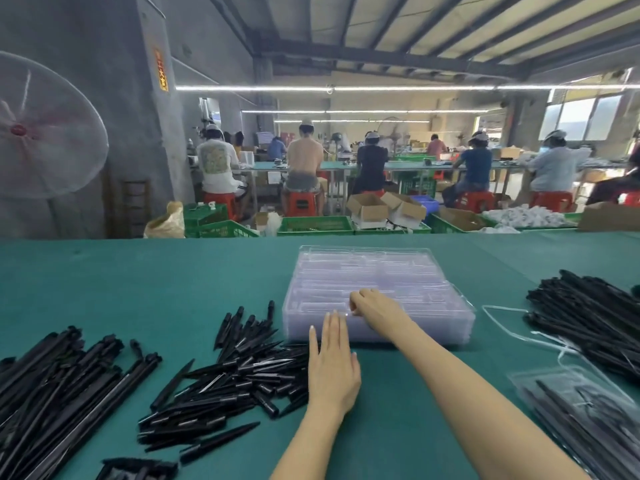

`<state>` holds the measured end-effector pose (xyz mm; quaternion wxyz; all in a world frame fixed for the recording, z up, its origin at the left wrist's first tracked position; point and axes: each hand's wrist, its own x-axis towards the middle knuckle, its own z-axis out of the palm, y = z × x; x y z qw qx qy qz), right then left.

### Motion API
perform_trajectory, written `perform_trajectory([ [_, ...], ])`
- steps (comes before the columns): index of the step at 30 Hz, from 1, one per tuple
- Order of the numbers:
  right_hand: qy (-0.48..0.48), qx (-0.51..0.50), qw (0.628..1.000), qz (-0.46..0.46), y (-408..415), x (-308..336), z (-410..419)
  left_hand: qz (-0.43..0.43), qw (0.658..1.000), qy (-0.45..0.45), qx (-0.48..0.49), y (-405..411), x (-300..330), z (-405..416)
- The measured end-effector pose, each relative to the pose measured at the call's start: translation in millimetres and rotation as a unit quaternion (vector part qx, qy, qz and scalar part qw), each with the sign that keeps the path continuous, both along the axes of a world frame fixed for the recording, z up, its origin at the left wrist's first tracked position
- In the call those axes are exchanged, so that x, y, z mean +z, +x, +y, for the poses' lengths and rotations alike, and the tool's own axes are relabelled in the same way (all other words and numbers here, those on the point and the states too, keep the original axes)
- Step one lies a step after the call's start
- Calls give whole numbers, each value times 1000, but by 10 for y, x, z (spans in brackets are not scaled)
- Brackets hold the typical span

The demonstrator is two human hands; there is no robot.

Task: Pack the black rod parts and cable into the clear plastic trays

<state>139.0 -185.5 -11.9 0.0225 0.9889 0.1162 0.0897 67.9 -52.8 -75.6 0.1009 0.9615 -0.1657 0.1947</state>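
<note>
A stack of clear plastic trays (374, 282) sits in the middle of the green table (138, 278). My right hand (375, 311) pinches the near edge of the top tray. My left hand (332, 368) lies flat with straight fingers, its fingertips against the stack's near side. Short pointed black rod parts (235, 375) lie heaped to the left of that hand. Long black rods (59, 386) fill the far left, and another bundle of black rods (585, 313) lies at the right. A filled tray (588, 410) with black parts sits at the lower right.
A white tie cord (512, 323) loops on the table between the tray stack and the right bundle. Beyond the table's far edge stand green crates (315, 226) and cardboard boxes, with seated workers at benches. A big fan (38, 129) stands at the far left.
</note>
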Motion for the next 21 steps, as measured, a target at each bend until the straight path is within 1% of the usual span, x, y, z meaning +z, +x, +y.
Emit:
perform_trajectory([
  [2, 9, -5, 1000, -7, -8, -4, -13, 6, 998, 60, -9, 137, 81, -76],
  [8, 43, -18, 998, -46, 63, -76, -39, 21, 994, 108, -9, 295, 70, -178],
  [11, 59, -30, 995, -70, 56, -87, -33, 43, 995, 84, -7, 266, 34, -246],
  [14, 35, -21, 996, -79, -15, -121, 24, 61, 996, 57, -26, 260, 6, -218],
  [15, 44, -26, 995, -90, -29, -57, 29, 65, 996, 49, -38, 266, -13, -193],
  [16, 80, -40, 988, -127, 1, 79, -4, 71, 996, 39, -46, 283, -34, -170],
  [18, 164, -86, 955, -232, 174, 661, -156, 77, 996, 27, -45, 295, -43, -142],
  [19, 185, -96, 940, -272, 247, 1031, -260, 75, 996, 22, -43, 308, -34, -145],
  [20, 183, -90, 934, -294, 266, 1403, -347, 76, 996, 19, -41, 328, -17, -163],
  [21, 177, -68, 936, -298, 222, 1720, -389, 84, 995, 22, -39, 334, 13, -182],
])
